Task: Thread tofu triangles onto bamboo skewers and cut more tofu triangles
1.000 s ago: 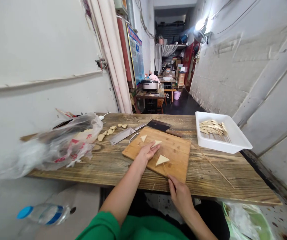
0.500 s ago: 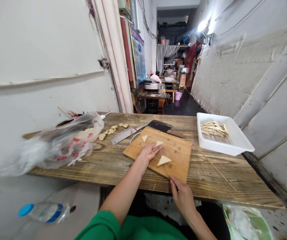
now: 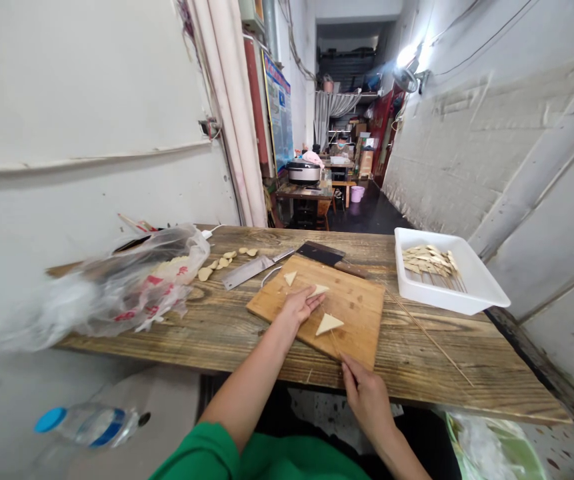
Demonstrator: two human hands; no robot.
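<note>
A wooden cutting board [image 3: 354,300] lies on the plank table. Near its middle, my left hand [image 3: 301,305] holds a pale triangular slice, possibly bean curd [image 3: 321,289], against the board, with the fingertips on it. In my right hand [image 3: 365,385], at the board's front edge, the fingers are closed round a thin bamboo skewer [image 3: 335,341]. A second triangular slice [image 3: 329,324] is threaded on that skewer, whose far end reaches toward the slice under my left hand. One more small triangle [image 3: 290,278] rests at the board's far left.
Behind the board lie a cleaver [image 3: 254,269] and a dark-bladed knife [image 3: 324,252]. Left are round slices [image 3: 219,263] and a plastic bag [image 3: 141,287]. Loose skewers [image 3: 429,337] lie right, near a white tray [image 3: 471,297] of filled skewers. A person [image 3: 341,145] sits far back.
The view has shifted very slightly. Both hands, the skewer and the slices keep nearly the same places on the board.
</note>
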